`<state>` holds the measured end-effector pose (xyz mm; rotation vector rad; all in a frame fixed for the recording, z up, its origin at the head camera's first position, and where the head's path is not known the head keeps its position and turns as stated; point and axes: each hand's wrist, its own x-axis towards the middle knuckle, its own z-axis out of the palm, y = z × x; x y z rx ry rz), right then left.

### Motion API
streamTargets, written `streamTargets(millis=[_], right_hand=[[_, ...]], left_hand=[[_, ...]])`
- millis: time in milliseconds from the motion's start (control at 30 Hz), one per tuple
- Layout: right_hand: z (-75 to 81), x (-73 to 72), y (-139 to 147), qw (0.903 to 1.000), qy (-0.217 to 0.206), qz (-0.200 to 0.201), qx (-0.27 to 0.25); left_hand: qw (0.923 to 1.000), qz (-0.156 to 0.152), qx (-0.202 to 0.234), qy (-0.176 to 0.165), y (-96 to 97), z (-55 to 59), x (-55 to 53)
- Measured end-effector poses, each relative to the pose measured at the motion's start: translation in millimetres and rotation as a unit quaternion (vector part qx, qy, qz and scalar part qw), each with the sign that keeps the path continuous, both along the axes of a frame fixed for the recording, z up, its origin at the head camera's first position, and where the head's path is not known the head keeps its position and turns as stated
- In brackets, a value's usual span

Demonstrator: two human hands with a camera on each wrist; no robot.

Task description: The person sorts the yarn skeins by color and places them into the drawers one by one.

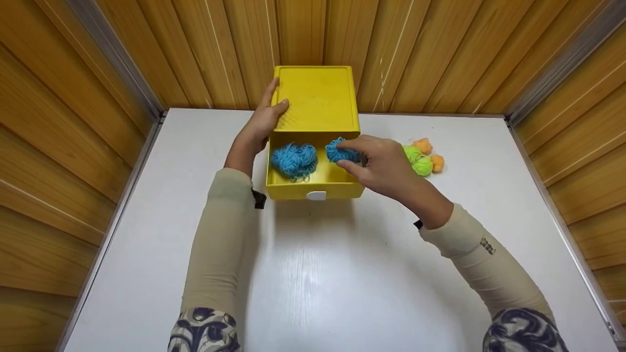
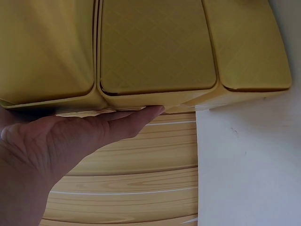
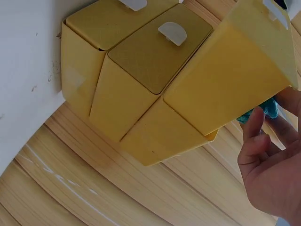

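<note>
A yellow drawer unit (image 1: pixel 313 98) has its top drawer (image 1: pixel 318 190) pulled out. Inside the drawer, on the left, lies a blue yarn ball (image 1: pixel 294 160). My right hand (image 1: pixel 386 164) pinches a second blue yarn ball (image 1: pixel 337 150) between thumb and fingers, at the drawer's right side. In the right wrist view a bit of that yarn (image 3: pixel 270 108) shows past the drawer wall. My left hand (image 1: pixel 263 120) rests against the unit's left side, thumb on its top; in the left wrist view its fingers (image 2: pixel 136 120) lie straight along the side.
Right of the unit, partly behind my right hand, lie green yarn balls (image 1: pixel 421 165) and small orange balls (image 1: pixel 422 145) on the white table (image 1: pixel 313 274). Two lower drawers with white handles (image 3: pixel 172 33) are closed. Wood-patterned walls (image 1: pixel 420 54) enclose the table at the back and sides.
</note>
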<state>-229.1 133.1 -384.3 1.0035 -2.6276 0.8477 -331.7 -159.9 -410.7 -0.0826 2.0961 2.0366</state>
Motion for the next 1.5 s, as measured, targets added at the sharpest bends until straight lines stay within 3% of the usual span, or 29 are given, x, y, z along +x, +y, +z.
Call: streamTargets(millis=[167, 300, 467, 633, 867, 967, 1167, 1300, 1500], right_hand=[[2.4, -3.9, -9.2, 0.9979, 0.015, 0.019, 0.06], [6.2, -5.7, -15.2, 0.9926, -0.036, 0.013, 0.115], [13.2, -9.9, -20.6, 0.9772, -0.118, -0.007, 0.176], [17.9, -12.0, -23.8, 0.9636, -0.177, -0.026, 0.199], [14.9, -12.0, -23.3, 0.9657, -0.173, -0.028, 0.192], [13.6, -9.5, -22.2, 0.9734, -0.142, -0.023, 0.178], [6.1, 4.8, -16.5, 0.994, 0.011, -0.013, 0.108], [2.9, 18.0, -11.2, 0.9941, 0.08, -0.019, 0.071], [-0.5, 39.1, -3.9, 0.9887, 0.144, -0.008, 0.041]], left_hand=[[1.0, 0.0, -0.002, 0.003, 0.8, 1.5, -0.7], [0.9999, -0.003, -0.007, 0.009, 1.3, 2.0, -0.7], [0.9999, -0.002, -0.006, 0.008, 1.2, 2.7, -0.8], [0.9999, -0.001, -0.005, 0.009, 0.4, 2.4, -1.0], [0.9999, 0.0, -0.013, 0.006, -0.2, 1.2, -1.0], [0.9999, 0.001, -0.007, 0.007, -0.5, 1.2, -0.6], [1.0, 0.002, -0.005, 0.007, 0.9, 1.5, 0.1], [1.0, 0.002, -0.007, 0.004, 1.9, 2.8, -0.7], [1.0, 0.002, -0.006, 0.003, 1.0, 3.3, -0.4]])
